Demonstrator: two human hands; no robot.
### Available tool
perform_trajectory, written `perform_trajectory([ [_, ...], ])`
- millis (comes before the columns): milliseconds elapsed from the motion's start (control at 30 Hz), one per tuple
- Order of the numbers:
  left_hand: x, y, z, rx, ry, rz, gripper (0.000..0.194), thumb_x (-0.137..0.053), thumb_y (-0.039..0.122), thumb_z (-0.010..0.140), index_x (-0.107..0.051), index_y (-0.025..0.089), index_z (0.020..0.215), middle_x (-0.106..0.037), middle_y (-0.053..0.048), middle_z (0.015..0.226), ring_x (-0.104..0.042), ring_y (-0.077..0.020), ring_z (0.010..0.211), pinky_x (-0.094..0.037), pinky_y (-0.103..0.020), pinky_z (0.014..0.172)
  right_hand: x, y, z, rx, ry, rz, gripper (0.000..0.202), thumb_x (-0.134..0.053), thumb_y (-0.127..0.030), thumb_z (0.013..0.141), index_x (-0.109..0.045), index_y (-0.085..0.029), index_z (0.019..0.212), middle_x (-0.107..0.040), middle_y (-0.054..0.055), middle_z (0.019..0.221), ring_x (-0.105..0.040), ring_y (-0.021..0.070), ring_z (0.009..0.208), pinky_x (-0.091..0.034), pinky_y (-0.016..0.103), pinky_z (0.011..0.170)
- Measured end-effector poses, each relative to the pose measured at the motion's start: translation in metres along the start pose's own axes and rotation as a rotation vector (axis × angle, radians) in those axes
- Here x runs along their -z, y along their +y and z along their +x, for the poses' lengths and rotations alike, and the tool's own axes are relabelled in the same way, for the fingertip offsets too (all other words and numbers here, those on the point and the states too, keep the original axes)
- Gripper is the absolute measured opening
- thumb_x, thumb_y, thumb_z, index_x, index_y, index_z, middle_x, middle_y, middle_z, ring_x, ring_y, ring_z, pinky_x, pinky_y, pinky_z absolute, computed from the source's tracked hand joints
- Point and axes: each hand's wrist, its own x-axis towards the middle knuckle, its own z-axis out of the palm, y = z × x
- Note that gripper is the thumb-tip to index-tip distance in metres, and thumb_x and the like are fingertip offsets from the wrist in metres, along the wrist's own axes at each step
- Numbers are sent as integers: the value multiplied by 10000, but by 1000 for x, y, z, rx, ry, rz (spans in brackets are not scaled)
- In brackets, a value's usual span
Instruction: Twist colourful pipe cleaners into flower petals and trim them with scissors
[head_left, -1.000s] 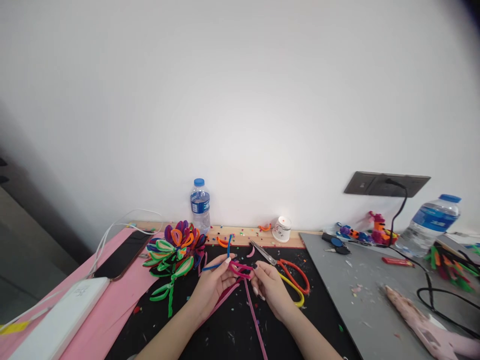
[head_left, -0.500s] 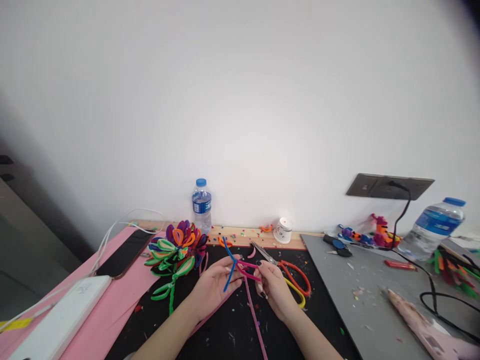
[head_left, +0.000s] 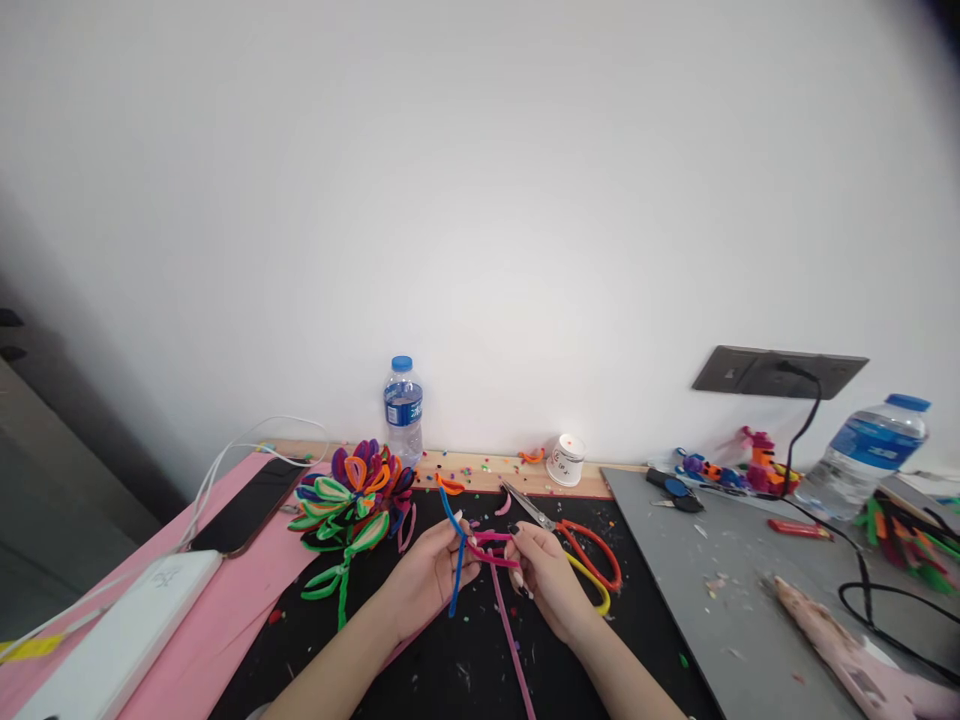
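Note:
My left hand [head_left: 429,570] pinches the spot where a blue pipe cleaner [head_left: 458,570] joins a magenta pipe cleaner [head_left: 491,560]. The blue one points up and down from the fingertips. The magenta one is bent into a narrow loop running rightward. My right hand [head_left: 546,575] grips the far end of that loop between thumb and fingers. Under both hands a long pink pipe cleaner [head_left: 511,640] lies on the black mat [head_left: 450,670]. Scissors [head_left: 581,540] with orange and yellow handles rest open just beyond my right hand.
A bunch of pipe-cleaner flowers [head_left: 352,500] lies at left, before a water bottle [head_left: 403,410]. A paper cup [head_left: 565,462] stands against the wall. Phone [head_left: 247,507] and white power strip [head_left: 131,640] lie left. A grey board [head_left: 675,570] holds keys [head_left: 675,490] and a black cable [head_left: 862,560].
The blue pipe cleaner has turned and shifted slightly left and down. The magenta loop has tilted and dropped a little between my hands, which keep their hold.

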Motion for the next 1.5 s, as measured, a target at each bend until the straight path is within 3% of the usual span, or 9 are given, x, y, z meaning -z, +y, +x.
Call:
perform_trajectory([
  [333,-2,-4,1,-132,-5,250,167,-701,247,682,-566,149,683,-560,33,562,-520,-68,481,-452,-190,516,1,2,0,13,8,-20,314,-504,-415,796,-522,-161,614,-434,-58,400,-303,47,332,-220,166,345],
  [567,-7,-5,0,-174,14,617,279,-689,312,663,-645,107,847,-599,-9,596,-519,-106,506,-406,-225,517,2,0,-1,44,44,-25,307,-504,-402,798,-524,-167,600,-438,-53,415,-303,56,352,-249,180,376],
  [700,-2,-9,2,-216,-31,879,268,-632,374,688,-627,106,670,-570,2,518,-476,-113,477,-350,-225,490,2,-2,-2,57,46,-41,313,-494,-395,808,-524,-164,599,-420,-57,395,-297,59,356,-219,182,377],
  [833,-1,-10,3,-318,8,1039,314,-568,418,727,-525,147,575,-490,45,470,-403,-96,440,-277,-205,455,0,-4,-2,69,40,-64,319,-483,-406,814,-523,-161,615,-433,-53,418,-298,54,358,-211,177,365],
  [1000,-6,-4,0,-386,86,1067,313,-508,416,767,-466,167,582,-475,39,499,-431,-118,482,-312,-212,494,-1,-4,-1,59,-7,-114,283,-478,-437,809,-510,-174,709,-445,-54,500,-324,49,364,-203,163,325],
  [1167,-7,-1,1,-456,144,1039,331,-526,418,750,-421,177,549,-374,64,502,-353,-102,479,-280,-204,483,-2,-3,-1,48,-15,-198,239,-537,-426,772,-477,-195,767,-457,-65,559,-304,32,341,-185,154,294],
  [1500,-8,0,-1,-480,183,992,375,-538,482,726,-423,175,542,-337,70,504,-304,-95,471,-249,-200,474,-1,-2,-1,22,34,-276,216,-533,-403,769,-488,-193,752,-370,-88,494,-257,39,362,-209,146,314],
])
